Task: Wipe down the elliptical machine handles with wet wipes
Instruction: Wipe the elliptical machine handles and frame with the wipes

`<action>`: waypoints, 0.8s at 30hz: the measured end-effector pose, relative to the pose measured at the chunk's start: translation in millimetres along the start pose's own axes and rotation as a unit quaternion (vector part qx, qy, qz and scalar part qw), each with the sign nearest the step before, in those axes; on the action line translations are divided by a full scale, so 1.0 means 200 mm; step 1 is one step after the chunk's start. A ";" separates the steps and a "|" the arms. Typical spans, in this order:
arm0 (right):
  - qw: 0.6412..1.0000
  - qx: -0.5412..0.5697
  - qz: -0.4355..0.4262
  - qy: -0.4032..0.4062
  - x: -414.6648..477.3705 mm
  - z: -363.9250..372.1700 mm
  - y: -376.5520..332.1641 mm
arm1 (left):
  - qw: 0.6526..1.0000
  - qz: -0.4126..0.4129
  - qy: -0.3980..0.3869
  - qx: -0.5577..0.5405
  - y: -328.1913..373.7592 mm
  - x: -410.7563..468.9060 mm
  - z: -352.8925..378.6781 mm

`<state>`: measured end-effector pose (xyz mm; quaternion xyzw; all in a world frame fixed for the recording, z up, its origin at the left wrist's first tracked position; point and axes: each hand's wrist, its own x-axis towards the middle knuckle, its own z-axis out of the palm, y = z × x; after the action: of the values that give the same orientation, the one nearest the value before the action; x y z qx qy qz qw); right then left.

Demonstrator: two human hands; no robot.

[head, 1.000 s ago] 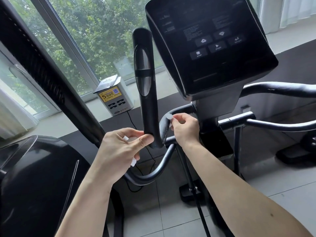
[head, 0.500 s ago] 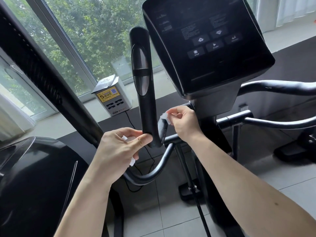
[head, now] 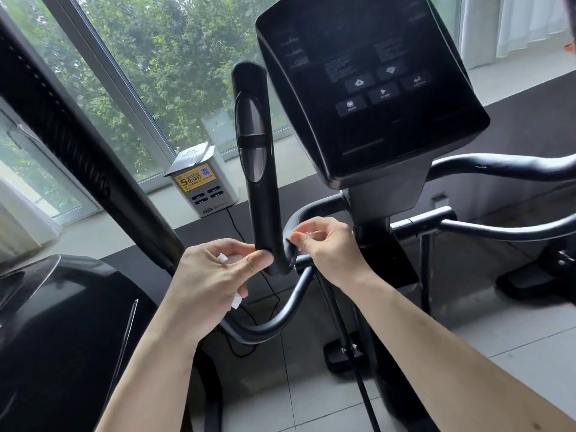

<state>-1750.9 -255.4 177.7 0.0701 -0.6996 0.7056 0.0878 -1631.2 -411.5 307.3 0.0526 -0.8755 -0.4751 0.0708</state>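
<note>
The black upright elliptical handle, bearing grey oval sensor plates, rose from a curved black bar. At its base the left hand clutched a crumpled white wet wipe, thumb touching the handle; the right hand pinched a pale wipe scrap.

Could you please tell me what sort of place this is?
Probably a gym: an elliptical console with START and STOP buttons, its upright handle, and a power-bank rental station by the window.
</note>
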 end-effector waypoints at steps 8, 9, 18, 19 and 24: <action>0.990 0.013 0.006 0.140 0.19 0.02 0.00 | 1.000 -0.003 0.002 0.002 0.00 0.00 0.00; 0.992 0.004 0.002 0.125 0.19 0.04 0.01 | 1.000 -0.004 0.002 0.001 0.00 0.00 0.00; 0.994 0.073 0.000 -0.078 -0.01 -0.10 -0.05 | 1.000 -0.009 0.009 0.003 0.00 0.00 0.00; 0.997 0.064 -0.004 -0.039 0.03 -0.10 -0.05 | 1.000 -0.008 0.010 0.004 0.00 0.00 0.00; 0.995 0.044 -0.007 0.086 0.13 0.04 -0.01 | 1.000 -0.007 0.009 0.009 0.01 -0.01 0.01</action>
<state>-1775.7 -262.5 185.1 0.0184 -0.6573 0.7385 0.1495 -1630.4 -409.0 307.5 0.0639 -0.8787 -0.4670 0.0752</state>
